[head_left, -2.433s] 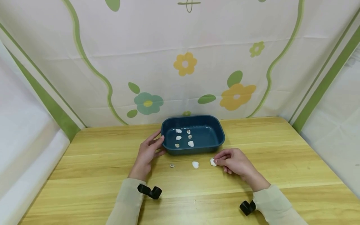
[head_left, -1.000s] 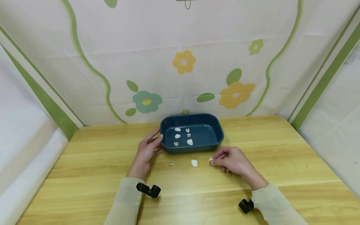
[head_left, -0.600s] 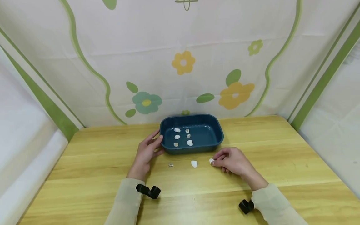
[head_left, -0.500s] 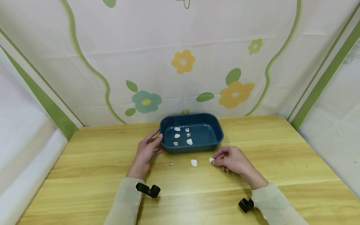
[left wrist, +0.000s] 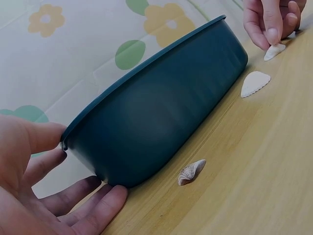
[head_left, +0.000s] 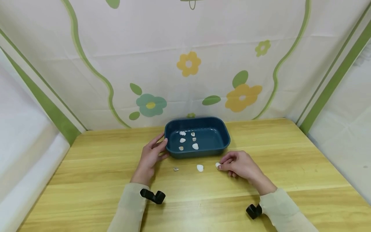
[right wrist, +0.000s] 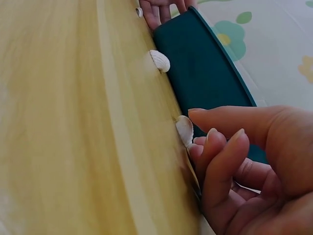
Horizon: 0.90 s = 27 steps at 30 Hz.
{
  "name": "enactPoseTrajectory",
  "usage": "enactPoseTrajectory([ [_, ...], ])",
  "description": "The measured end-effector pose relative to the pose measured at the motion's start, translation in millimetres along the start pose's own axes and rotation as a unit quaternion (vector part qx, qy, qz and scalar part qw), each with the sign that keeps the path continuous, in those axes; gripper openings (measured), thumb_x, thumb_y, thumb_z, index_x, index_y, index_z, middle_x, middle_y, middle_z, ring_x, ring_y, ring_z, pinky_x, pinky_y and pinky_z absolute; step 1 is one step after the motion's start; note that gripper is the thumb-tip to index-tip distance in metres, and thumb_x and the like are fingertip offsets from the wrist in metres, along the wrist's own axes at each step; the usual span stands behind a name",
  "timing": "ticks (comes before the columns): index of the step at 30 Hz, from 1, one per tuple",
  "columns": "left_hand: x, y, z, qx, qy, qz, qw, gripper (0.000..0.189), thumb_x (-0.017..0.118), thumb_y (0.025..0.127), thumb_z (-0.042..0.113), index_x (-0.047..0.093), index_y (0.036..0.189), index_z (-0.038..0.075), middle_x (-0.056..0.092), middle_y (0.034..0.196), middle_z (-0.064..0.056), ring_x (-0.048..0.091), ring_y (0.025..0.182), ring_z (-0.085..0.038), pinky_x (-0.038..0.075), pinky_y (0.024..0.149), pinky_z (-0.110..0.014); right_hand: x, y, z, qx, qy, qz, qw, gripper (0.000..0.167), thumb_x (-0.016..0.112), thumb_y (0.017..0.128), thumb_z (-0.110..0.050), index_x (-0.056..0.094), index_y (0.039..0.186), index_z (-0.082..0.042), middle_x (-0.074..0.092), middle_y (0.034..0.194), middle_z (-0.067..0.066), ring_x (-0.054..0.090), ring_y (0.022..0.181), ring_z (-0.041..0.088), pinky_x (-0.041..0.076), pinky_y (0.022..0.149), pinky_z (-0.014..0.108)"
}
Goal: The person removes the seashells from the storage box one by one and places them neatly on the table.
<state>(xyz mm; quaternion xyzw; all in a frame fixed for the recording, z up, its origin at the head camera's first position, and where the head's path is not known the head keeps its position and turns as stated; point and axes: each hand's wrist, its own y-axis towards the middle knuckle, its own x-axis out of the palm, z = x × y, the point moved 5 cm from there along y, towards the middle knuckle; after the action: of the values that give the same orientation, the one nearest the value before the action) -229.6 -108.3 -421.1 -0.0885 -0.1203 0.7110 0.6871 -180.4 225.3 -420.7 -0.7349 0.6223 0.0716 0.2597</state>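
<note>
A dark blue rectangular tub (head_left: 200, 154) stands at the back of the table. My left hand (head_left: 150, 158) holds its left end, thumb on the rim and the other fingers low against the side, as the left wrist view shows. My right hand (head_left: 242, 165) pinches a white seashell (right wrist: 185, 130) between thumb and fingers at the table surface, in front of the tub's right corner. To its left lie a white ribbed seashell (head_left: 200, 168) and a small brownish seashell (left wrist: 191, 172). Inside the tub several small seashells (head_left: 195, 146) lie in two columns on the left half.
A white cloth with printed flowers (head_left: 189, 63) hangs right behind the tub. More white cloth (head_left: 29, 138) closes off both sides. The wooden table (head_left: 200, 209) has light streaks. Each sleeve carries a black wrist mount (head_left: 153, 196).
Since the earliest frame, less of the seashell at my right fingertips shows, and the fingers have closed further over it. My left hand and the tub stay put, and the camera has shifted slightly.
</note>
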Motion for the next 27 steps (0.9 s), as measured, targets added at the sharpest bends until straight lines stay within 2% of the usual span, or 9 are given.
enactPoseTrajectory([
  [8,0.3,1.2,0.5,0.003,-0.001,0.0,1.0,0.047,0.068,0.108,0.037,0.061,0.154,0.033,0.064,0.149,-0.015,0.07,0.11,-0.019,0.063,0.102,-0.04,-7.0,0.0,-1.6,-0.009,0.043,-0.013,0.9989,0.023,0.084,0.093,-0.013,0.074,0.108,0.002,0.075,0.087,0.011,0.062,0.061,0.016,0.055,0.054,0.026],
  [27,-1.0,-0.8,0.0,0.0,0.005,0.001,1.0,0.049,0.068,0.107,0.039,0.059,0.155,0.034,0.062,0.151,-0.014,0.068,0.118,-0.025,0.06,0.108,-0.045,-8.5,-1.9,-7.3,-0.034,0.039,-0.033,0.9981,0.026,0.084,0.094,-0.017,0.074,0.108,0.002,0.074,0.089,0.014,0.064,0.065,0.019,0.057,0.056,0.028],
])
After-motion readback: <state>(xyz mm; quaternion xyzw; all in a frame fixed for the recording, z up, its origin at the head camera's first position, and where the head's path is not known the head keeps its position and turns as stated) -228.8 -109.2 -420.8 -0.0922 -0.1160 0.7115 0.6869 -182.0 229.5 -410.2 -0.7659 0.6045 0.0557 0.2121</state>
